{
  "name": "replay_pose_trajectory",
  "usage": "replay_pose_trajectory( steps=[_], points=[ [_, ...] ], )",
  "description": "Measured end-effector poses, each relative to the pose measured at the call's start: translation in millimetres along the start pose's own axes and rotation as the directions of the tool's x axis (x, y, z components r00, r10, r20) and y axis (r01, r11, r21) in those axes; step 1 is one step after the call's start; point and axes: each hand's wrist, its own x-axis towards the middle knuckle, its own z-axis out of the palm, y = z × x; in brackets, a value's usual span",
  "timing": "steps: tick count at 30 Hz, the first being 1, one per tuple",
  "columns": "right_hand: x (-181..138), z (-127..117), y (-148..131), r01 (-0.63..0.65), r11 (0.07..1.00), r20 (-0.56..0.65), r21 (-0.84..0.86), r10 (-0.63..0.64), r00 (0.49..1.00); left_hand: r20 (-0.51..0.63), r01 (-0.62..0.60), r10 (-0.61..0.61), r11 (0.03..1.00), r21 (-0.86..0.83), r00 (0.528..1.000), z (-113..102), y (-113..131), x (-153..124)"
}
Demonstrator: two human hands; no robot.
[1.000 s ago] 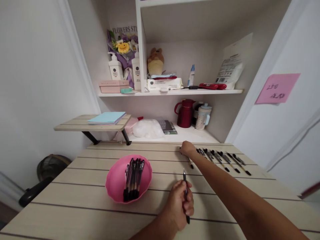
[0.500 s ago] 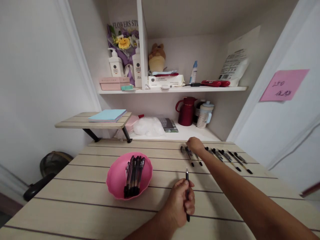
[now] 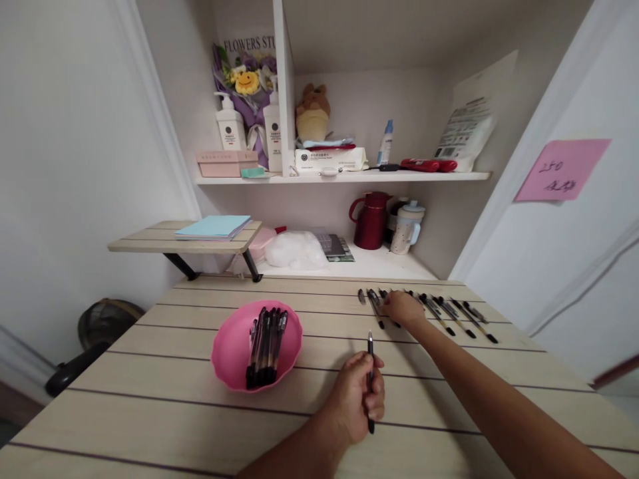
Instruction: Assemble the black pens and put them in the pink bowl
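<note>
My left hand (image 3: 358, 392) is wrapped round a black pen (image 3: 370, 386), held with its bare metal tip up and away from me. Farther back on the desk, my right hand (image 3: 403, 309) is down among a row of pens and caps, its fingers curled together. Whatever is in those fingers is hidden by the hand. Just left of it lie an uncapped pen (image 3: 375, 309) and a loose pen cap (image 3: 361, 297). To its right are several more pens (image 3: 456, 318) with caps beside them. A pink bowl (image 3: 227, 369) on the left contains several capped pens (image 3: 267, 346).
A raised wooden stand (image 3: 144, 241) with blue paper (image 3: 214, 226) stands at the desk's back left. Behind the desk, the shelf holds a plastic bag (image 3: 295, 250), a red jug (image 3: 370, 223) and a lidded cup (image 3: 407, 229). Bottles and a plush toy (image 3: 313, 113) sit above.
My right hand has come down and slightly nearer to me among the pens, uncovering the back of the row. The left hand still grips its pen. The view has shifted a little.
</note>
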Motion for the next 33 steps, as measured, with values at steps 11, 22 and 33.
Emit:
replay_pose_trajectory(
  steps=[11,22,33],
  points=[
    [-1.3,5.2,-10.2,-0.013,0.999,-0.011,-0.041,0.013,1.0,0.013,0.011,-0.011,1.0,0.0,1.0,0.1,0.7,-0.7],
    [-2.0,6.5,-9.9,-0.016,0.999,-0.014,-0.038,0.016,1.0,0.003,0.019,-0.019,1.0,0.006,1.0,-0.4,0.1,-0.1],
    [-7.0,-5.7,1.3,-0.01,1.0,-0.025,-0.016,0.009,1.0,0.019,0.03,-0.029,1.0,-0.007,0.999,-2.6,-0.3,1.1]
  ],
)
